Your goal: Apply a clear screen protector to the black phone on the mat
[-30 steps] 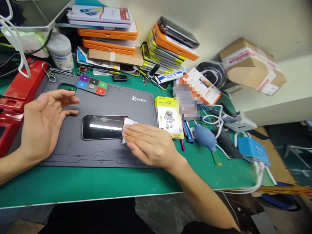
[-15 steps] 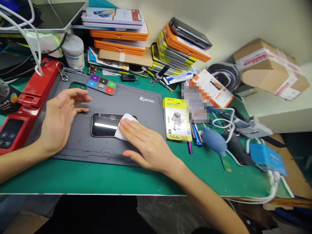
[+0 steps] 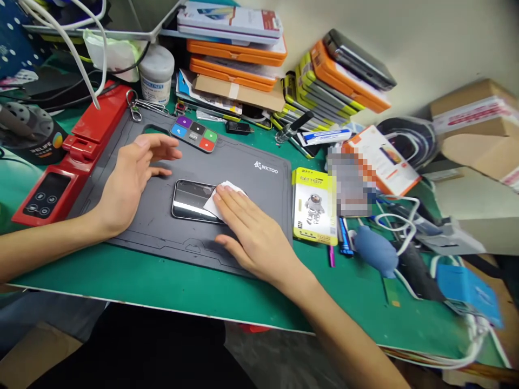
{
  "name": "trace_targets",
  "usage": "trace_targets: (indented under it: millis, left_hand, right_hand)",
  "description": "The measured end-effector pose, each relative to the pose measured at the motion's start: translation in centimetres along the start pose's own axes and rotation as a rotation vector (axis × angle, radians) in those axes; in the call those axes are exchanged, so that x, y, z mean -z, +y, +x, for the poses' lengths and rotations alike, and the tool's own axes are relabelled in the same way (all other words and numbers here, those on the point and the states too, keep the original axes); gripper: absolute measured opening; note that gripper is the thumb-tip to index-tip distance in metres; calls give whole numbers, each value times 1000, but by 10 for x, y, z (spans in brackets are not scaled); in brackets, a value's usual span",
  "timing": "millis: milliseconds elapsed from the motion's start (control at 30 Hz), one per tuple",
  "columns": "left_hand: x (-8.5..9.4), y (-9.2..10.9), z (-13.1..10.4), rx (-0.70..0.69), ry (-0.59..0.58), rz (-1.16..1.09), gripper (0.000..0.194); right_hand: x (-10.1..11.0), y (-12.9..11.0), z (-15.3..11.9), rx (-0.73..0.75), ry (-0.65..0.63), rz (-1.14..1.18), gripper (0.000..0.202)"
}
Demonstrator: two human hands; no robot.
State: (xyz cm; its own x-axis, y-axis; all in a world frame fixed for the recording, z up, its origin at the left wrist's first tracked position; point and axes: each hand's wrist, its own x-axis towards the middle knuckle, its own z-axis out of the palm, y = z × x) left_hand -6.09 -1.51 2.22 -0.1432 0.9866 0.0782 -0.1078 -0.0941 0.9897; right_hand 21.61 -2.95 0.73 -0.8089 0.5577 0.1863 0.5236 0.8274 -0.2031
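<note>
A smartphone [image 3: 187, 201] with a dark, glossy screen lies face up on a grey work mat [image 3: 247, 251]. My right hand [image 3: 259, 237] presses a white wipe [image 3: 211, 204] onto the right part of the screen, its fingers lying together over it. The thumb rests apart, lower down near the mat. The phone's right end is mostly hidden beneath wipe and fingers. Left of the phone, my left hand [image 3: 127, 181] hovers with curved, parted fingers and holds nothing. Above the phone sits a block of coloured squares [image 3: 193, 135] on the mat's upper edge.
A red device with a touch panel [image 3: 48, 197] borders the mat's left side. To the right lie a yellow battery box [image 3: 314, 208], a blue air blower [image 3: 376, 251] and tangled cables. Stacked orange cases [image 3: 239, 51] and a paste jar [image 3: 157, 75] stand behind.
The camera has turned, so the whole scene sits farther right in view. My right hand still has the wipe on the phone's right part; my left hand stays raised beside it.
</note>
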Motion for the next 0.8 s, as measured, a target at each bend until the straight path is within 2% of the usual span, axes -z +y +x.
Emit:
trace_targets:
  millis: [100,167,300,467,600,700,800]
  left_hand:
    - [-1,0,-1,3,9,-9,42]
    - [-1,-2,-1,-10,4,-12,40]
    - [-1,-7,-3,-55,-39,4,38]
    - [-1,-5,-4,-20,-11,7,40]
    - [-1,-1,-4,8,-9,-27,41]
    - [0,-1,-4,1,-9,-33,43]
    - [2,-2,-4,-1,-7,-25,45]
  right_hand:
    - [-1,-2,1,57,-2,28,88]
    - [0,0,3,92,-7,40,82]
    - [2,9,6,23,-2,-6,70]
    - [2,4,7,82,-14,0,86]
    - [-1,-4,29,82,-80,29,86]
    - [-4,-10,44,47,-75,40,91]
    - [-4,-19,38,73,-75,52,101]
